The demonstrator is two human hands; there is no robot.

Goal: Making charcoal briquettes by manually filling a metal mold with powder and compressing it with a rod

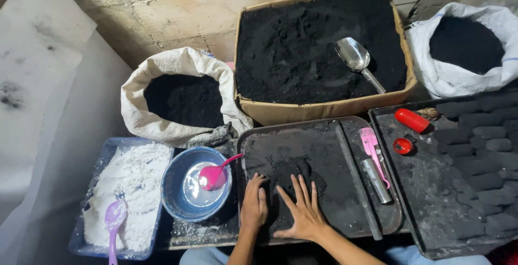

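Both hands are lying on a heap of black powder [294,176] in the middle of a dark, flat metal tray [345,189]: the left hand [254,205] is pressing down with its fingers drawn loosely together, grasping nothing, and the right hand [304,211] is spreading flat with its fingers fanned apart, also released; the heap, fine and matt like soot, is sitting just under the fingertips of both. Along the tray's right strip a pink plastic tool [372,152] and a short shiny metal cylinder [376,181] are lying side by side. To the right a second dark tray [410,205] is carrying rows of rounded black briquettes [485,152], too many to count surely, plus one red cylinder [411,120] and one small red cap [402,146]. Behind, one cardboard box [324,108] is brimming with the same black powder, a single steel scoop [353,56] resting in it. Two woven white sacks are standing open, one at the left [156,119] and one at the right [458,81], both holding black powder. At the left a blue rectangular tub [105,157] is holding lumpy white powder and one lilac spoon [113,222], and beside it one round blue enamel bowl [175,189] is holding pale liquid and one pink spoon [213,174]
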